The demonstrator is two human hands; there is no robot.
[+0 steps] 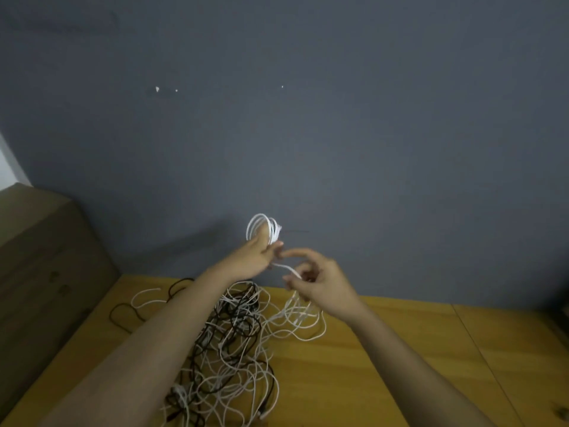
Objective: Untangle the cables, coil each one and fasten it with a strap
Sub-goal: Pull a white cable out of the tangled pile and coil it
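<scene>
White cable coil (264, 227), a few loops stacked together, stands raised above the far edge of the wooden bench (400, 349), held up in front of the grey wall (308, 118); the left hand (252, 260) grips it from below, fingers curled round the bottom of the loops with the thumb side against them; a short run of the same white cable (288, 269) leads from that hand across to the right hand (317, 280), which pinches it between curled fingers, forefinger stretched toward the left hand; below the right hand the cable drops toward the bench and joins the tangle (234, 343), though exactly where it enters I cannot tell; that tangle, white and black cables looped through one another, spreads from near the far edge down the middle of the bench toward the near edge, with a black loop (123, 314) and a white loop (147, 295) straying toward the left edge; by my judgement the task is in an early stage: one cable is partly coiled and not yet free of the heap, no strap is visible anywhere, no finished bundle lies on the bench, and the bulk of the cables remains unsorted; a brown cardboard box (40, 257) stands just off the left edge.
</scene>
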